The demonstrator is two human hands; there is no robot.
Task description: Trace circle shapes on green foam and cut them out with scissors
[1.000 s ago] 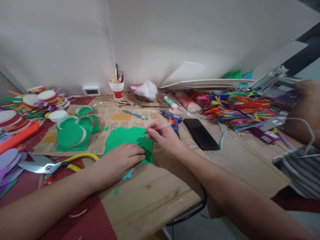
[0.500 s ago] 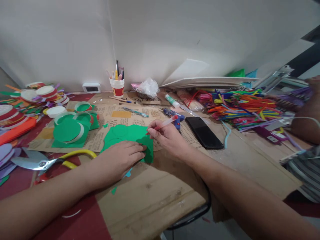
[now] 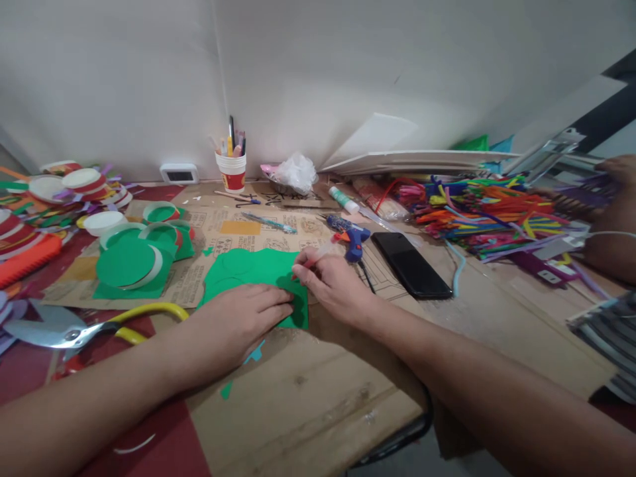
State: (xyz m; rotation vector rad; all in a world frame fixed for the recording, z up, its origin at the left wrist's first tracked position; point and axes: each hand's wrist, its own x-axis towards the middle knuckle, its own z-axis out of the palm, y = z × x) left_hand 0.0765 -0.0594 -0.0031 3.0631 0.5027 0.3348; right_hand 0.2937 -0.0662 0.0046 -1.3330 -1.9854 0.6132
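Hand (image 3: 251, 310), left, flat on green paper (image 3: 268, 266)

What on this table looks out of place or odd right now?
I see nothing clearly spilled or damaged. The colored strands at right look untidy, heaped at differing angles. Also stray: a blue scrap and green scrap near the left hand, lying apart from the green sheet.

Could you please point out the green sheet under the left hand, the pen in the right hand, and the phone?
Green sheet (image 3: 263, 267): head view, on its uncovered upper part.
Pen (image 3: 326, 250): head view, on its pale barrel.
Phone (image 3: 411, 265): head view, mid-screen.
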